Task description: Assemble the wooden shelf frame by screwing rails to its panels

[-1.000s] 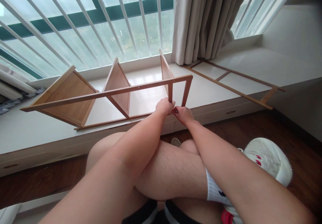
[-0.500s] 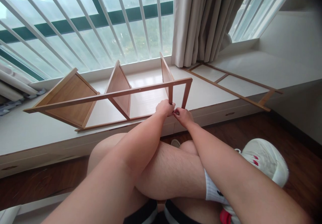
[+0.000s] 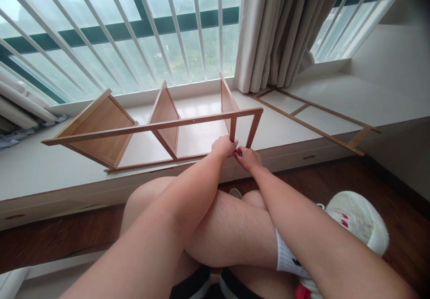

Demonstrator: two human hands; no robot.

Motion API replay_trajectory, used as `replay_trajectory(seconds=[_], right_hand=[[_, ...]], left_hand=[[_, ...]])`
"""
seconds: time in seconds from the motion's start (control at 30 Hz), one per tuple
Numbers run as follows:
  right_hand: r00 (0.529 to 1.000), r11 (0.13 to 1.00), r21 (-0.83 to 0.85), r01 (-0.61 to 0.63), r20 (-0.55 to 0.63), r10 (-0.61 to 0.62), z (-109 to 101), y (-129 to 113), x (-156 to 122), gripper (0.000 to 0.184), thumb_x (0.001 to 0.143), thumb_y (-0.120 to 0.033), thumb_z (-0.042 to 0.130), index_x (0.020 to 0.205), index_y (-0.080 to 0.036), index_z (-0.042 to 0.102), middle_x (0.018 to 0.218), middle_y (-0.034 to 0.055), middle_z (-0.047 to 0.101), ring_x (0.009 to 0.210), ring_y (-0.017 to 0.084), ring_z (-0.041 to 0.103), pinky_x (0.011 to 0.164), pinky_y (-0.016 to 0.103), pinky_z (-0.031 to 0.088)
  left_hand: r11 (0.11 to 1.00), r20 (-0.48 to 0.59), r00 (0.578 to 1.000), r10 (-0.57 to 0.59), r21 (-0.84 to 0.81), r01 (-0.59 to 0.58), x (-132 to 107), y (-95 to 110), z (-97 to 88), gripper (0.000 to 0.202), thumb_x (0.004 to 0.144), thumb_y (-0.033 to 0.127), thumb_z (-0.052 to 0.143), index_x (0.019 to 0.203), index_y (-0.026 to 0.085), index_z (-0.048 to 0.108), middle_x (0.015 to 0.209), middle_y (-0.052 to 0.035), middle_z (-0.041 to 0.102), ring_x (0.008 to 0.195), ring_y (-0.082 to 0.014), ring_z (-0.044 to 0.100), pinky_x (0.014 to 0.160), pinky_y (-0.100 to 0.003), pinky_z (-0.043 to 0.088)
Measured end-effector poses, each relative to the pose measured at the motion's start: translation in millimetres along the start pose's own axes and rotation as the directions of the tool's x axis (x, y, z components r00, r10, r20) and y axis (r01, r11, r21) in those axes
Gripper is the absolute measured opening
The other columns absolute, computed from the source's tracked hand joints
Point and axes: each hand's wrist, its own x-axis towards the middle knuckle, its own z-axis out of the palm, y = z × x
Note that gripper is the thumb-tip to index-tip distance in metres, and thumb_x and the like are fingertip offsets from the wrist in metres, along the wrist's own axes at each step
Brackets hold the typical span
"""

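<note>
A wooden shelf frame [image 3: 194, 121] with three panels lies on its side on the white window ledge. Its narrow end points toward my right. My left hand [image 3: 224, 146] is closed around the lower part of a short crossbar near that end. Right beside it, my right hand [image 3: 247, 158] pinches at the lower rail with fingertips pressed together. Whatever sits between those fingertips is too small to make out. The two hands almost touch.
A second wooden frame, ladder-like [image 3: 300, 109], lies on the ledge [image 3: 336, 94] to the right, its end overhanging the edge. Behind are a barred window [image 3: 188, 44] and a grey curtain [image 3: 265, 35]. My crossed leg [image 3: 235, 232] and white shoe [image 3: 358, 218] are below.
The view has shifted slightly, so everything sits a little further right. Both hands keep their places at the same corner of the shelf frame.
</note>
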Motion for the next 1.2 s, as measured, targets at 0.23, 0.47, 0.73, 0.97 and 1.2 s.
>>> replay_trajectory(seconds=[0.23, 0.47, 0.73, 0.97, 1.2], right_hand=[[1.0, 1.0, -0.01, -0.004, 0.015, 0.005, -1.2, -4.9, -0.5, 0.033, 0.09, -0.049, 0.047, 0.098, -0.023, 0.066, 0.091, 0.008, 0.07, 0.086, 0.024, 0.065, 0.071, 0.03, 0.044], [1.0, 1.0, 0.005, -0.015, 0.017, 0.015, -2.2, -5.4, -3.1, 0.032, 0.09, -0.048, 0.045, 0.09, -0.026, 0.069, 0.092, 0.0057, 0.071, 0.085, 0.022, 0.065, 0.068, 0.029, 0.044], [0.999, 0.999, 0.029, -0.039, 0.001, 0.039, -1.9, -6.9, -4.3, 0.033, 0.09, -0.047, 0.046, 0.091, -0.026, 0.072, 0.091, 0.0063, 0.072, 0.085, 0.022, 0.065, 0.068, 0.028, 0.044], [0.998, 0.995, 0.083, -0.054, -0.01, 0.055, 4.0, -1.8, -4.7, 0.032, 0.087, -0.046, 0.048, 0.09, -0.027, 0.073, 0.091, 0.0062, 0.072, 0.085, 0.022, 0.065, 0.066, 0.027, 0.042], [0.999, 0.981, 0.185, -0.05, -0.01, 0.053, 9.0, 4.2, -4.8, 0.031, 0.086, -0.045, 0.051, 0.087, -0.023, 0.074, 0.086, 0.0047, 0.072, 0.076, 0.019, 0.064, 0.063, 0.024, 0.041]], left_hand=[[0.996, 0.105, 0.991, 0.086, -0.038, -0.083, -0.6, -9.0, -8.1, 0.047, 0.076, 0.062, 0.057, 0.098, 0.022, 0.068, 0.098, -0.0081, 0.071, 0.089, -0.0233, 0.065, 0.074, -0.03, 0.049], [0.996, 0.245, 0.966, 0.085, -0.025, -0.081, 0.7, -24.9, -23.6, 0.032, 0.062, 0.037, 0.078, 0.089, 0.022, 0.071, 0.088, -0.0045, 0.073, 0.078, -0.0197, 0.066, 0.069, -0.027, 0.05], [0.996, 0.257, 0.963, 0.078, 0.018, -0.085, 2.1, -25.9, -18.6, 0.018, 0.069, 0.021, 0.068, 0.086, 0.022, 0.072, 0.093, -0.0064, 0.073, 0.082, -0.0203, 0.067, 0.073, -0.028, 0.051], [0.991, 0.255, 0.962, 0.097, 0.064, -0.117, -3.6, -19.6, -18.5, 0.022, 0.068, 0.022, 0.069, 0.09, 0.02, 0.072, 0.099, -0.0097, 0.072, 0.091, -0.0233, 0.066, 0.077, -0.03, 0.051], [0.987, 0.219, 0.97, 0.102, 0.099, -0.126, -7.5, -13.8, -13.2, 0.028, 0.065, 0.021, 0.073, 0.093, 0.021, 0.071, 0.098, -0.0101, 0.072, 0.095, -0.025, 0.066, 0.078, -0.029, 0.052]])
